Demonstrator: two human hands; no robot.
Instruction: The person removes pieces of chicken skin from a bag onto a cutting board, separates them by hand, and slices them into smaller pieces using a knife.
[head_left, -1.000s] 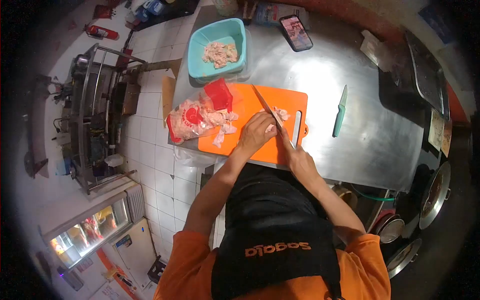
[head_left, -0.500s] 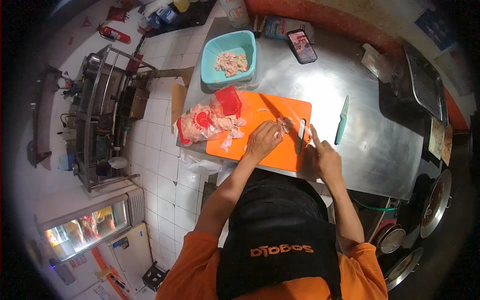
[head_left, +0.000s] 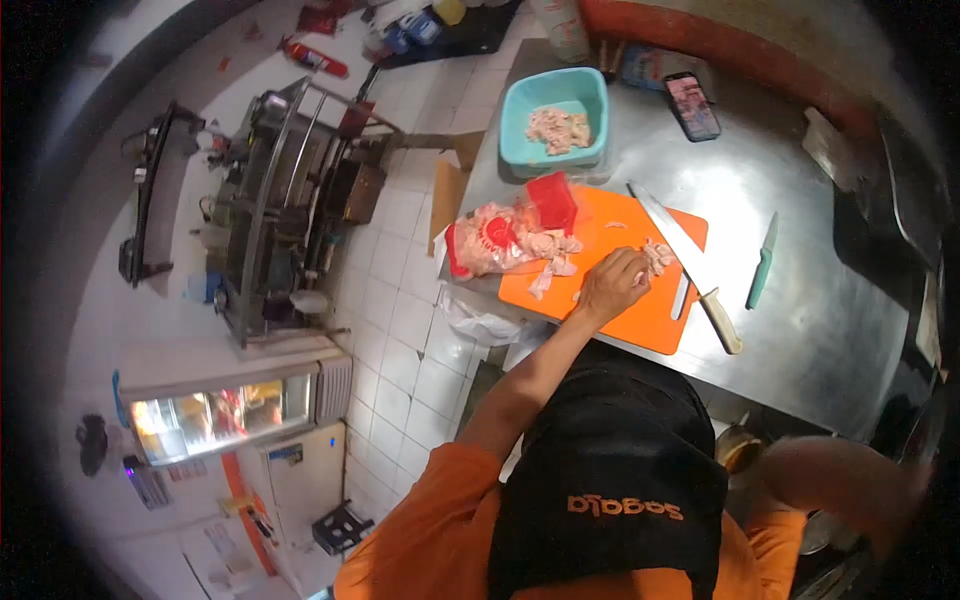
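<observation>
My left hand rests on the orange cutting board, its fingers curled at the edge of a small pile of chopped raw meat. Anything inside those fingers is hidden. A large knife with a pale handle lies across the board's right side, its handle over the metal table. On the board's left part sits a clear and red plastic bag of raw chicken, with pieces spilling out. My right arm is bent and blurred at the lower right, and its hand does not show.
A turquoise tub holding cut meat stands behind the board. On the metal table lie a small green-handled knife and a phone. Metal shelving and a glass-front fridge stand to the left.
The large knife now lies across the board, out of my right hand, which has left the view as that arm drew back. My left hand stays by the meat. The view has shifted.
</observation>
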